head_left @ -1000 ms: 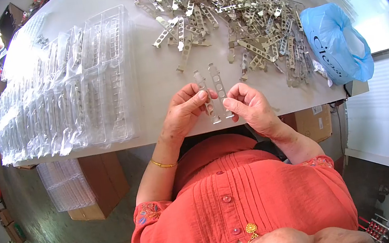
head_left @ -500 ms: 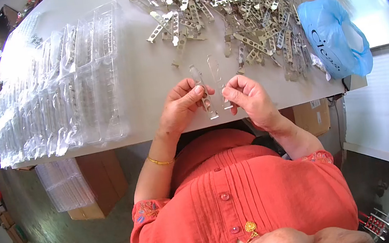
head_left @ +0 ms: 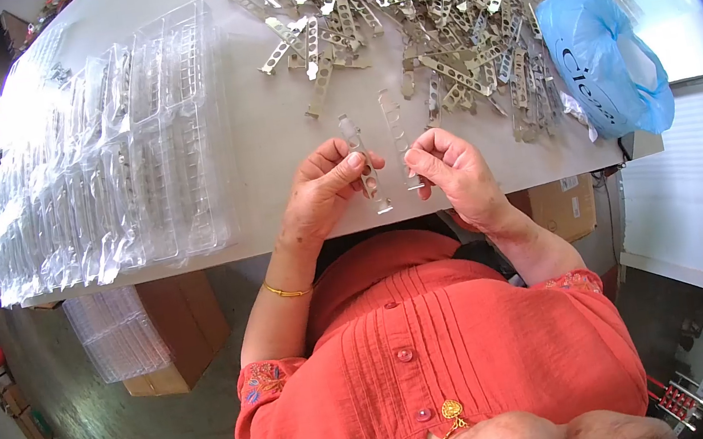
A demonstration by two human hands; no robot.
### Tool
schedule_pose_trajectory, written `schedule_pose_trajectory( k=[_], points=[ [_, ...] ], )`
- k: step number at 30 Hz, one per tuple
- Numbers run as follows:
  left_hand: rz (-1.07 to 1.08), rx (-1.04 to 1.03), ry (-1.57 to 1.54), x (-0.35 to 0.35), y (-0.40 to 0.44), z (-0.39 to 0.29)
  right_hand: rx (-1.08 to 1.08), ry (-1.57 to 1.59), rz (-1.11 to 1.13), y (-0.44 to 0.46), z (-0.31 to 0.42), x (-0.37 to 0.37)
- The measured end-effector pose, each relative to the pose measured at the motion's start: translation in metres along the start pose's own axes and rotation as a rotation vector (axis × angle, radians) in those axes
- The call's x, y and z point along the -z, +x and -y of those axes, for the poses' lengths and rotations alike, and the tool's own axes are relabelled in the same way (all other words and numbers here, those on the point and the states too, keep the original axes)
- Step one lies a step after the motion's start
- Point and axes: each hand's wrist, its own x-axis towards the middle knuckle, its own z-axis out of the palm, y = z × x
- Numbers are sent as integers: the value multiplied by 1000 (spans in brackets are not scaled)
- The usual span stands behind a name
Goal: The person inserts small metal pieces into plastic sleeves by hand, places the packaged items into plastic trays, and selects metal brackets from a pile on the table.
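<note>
My left hand pinches a narrow metal strip with round holes, held nearly upright above the table's front edge. In my right hand is a second perforated metal strip, gripped near its lower end between thumb and fingers. The two strips stand side by side, apart, each with a small bent tab at the bottom. Just beyond my hands lies a large loose heap of similar metal strips. My fingertips hide part of each held strip.
On the left of the table lies a clear plastic tray with rows of bagged strips. A blue plastic bag sits at the right. Below the table are a cardboard box and stacked clear trays.
The strip in my right hand has shifted slightly and now shows its flat perforated face more plainly. My left hand stays almost in place, still holding its strip.
</note>
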Motion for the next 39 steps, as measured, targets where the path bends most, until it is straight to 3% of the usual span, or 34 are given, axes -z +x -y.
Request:
schedule_pose_trajectory(
  k=[39],
  points=[
    [-4,4,-78,-2,-1,-2,19,-111,37,-3,-4,-11]
  ],
)
